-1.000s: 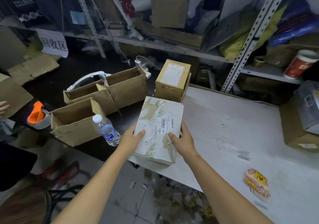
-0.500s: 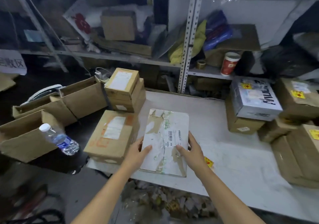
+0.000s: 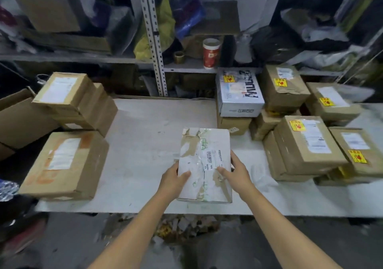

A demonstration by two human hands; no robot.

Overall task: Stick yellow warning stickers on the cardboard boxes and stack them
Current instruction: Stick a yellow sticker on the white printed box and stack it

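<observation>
gripped at near sides, thumbs on top: left hand (image 3: pixel 173 178) at 7 o'clock, right hand (image 3: pixel 238 172) at 5 o'clock of the white taped box (image 3: pixel 205 144). lies on the table (image 3: pixel 145 127), stickered stack (image 3: pixel 306 144) at 3 o'clock. probably light, stiff, tape-slick; best held by side edges.

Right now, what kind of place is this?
Probably a parcel packing room: stickered cardboard boxes stacked on the white table, a cluttered metal shelf behind, and a white parcel gripped by left hand and right hand.
</observation>
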